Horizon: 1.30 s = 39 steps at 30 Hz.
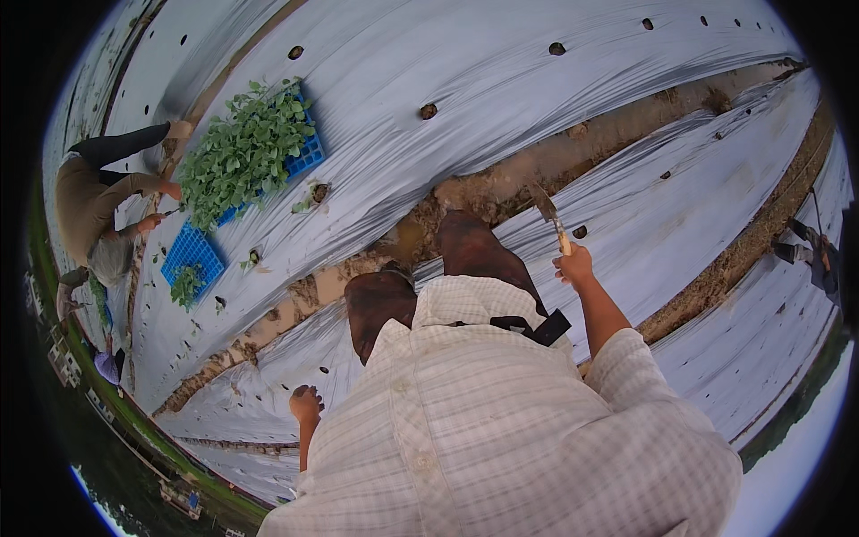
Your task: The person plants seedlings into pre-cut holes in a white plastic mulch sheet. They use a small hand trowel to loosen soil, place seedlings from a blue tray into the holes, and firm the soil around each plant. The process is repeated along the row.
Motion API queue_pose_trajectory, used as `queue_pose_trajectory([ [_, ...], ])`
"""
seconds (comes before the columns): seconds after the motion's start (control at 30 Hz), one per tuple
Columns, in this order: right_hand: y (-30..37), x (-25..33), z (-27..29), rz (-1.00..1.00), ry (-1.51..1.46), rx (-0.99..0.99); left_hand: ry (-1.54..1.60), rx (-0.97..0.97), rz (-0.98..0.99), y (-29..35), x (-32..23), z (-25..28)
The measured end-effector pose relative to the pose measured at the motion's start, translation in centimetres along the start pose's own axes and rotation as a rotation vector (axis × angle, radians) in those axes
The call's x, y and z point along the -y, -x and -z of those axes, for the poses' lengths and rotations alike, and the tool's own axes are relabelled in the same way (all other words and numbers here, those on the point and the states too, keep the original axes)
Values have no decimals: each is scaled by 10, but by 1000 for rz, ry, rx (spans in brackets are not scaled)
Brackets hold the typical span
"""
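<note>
My right hand [574, 267] is closed round the wooden handle of a hand trowel [544, 204]. Its muddy metal blade points ahead, above the edge of the furrow. Low on the left hangs my left hand [306, 403], fingers curled and dark with what looks like mud. Whether it holds anything is hidden. Beyond it on the left, a blue seedling tray [306, 154] lies under a thick mass of green seedlings [237, 148]. A second blue tray [192, 255], mostly bare, has a few seedlings at one corner.
A wet, muddy furrow [501, 192] runs between beds covered in silver plastic film [376, 54] with planting holes [429, 111]. Seedlings stand in some holes near the trays. A bent-over person [98, 201] works at the far left; another person [819, 255] stands at the far right.
</note>
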State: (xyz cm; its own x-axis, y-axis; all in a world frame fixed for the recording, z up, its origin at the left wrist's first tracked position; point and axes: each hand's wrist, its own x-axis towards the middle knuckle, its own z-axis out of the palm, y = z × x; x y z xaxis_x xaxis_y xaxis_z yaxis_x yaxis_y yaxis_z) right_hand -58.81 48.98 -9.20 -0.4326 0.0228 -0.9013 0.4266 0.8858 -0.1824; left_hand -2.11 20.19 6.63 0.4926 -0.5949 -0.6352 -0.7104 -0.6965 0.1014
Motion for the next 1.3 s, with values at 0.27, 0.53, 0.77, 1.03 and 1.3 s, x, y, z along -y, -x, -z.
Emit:
queue_pose_trajectory([
  [0.27, -11, 27, 7, 58, -179, -6, -605, -260, -105, -11, 91, 75],
  [0.53, -3, -11, -7, 3, -207, 10, -84, -90, 1, -16, -22, 62],
  [0.77, 17, -26, -4, -50, -316, -61, -227, -128, -135, -35, -86, 43],
  [1.03, 20, -32, -15, -76, -354, -43, -163, 43, -310, -44, -117, 37],
  [1.3, 38, -11, -21, -37, -268, -6, -205, 35, -269, -45, -116, 4],
])
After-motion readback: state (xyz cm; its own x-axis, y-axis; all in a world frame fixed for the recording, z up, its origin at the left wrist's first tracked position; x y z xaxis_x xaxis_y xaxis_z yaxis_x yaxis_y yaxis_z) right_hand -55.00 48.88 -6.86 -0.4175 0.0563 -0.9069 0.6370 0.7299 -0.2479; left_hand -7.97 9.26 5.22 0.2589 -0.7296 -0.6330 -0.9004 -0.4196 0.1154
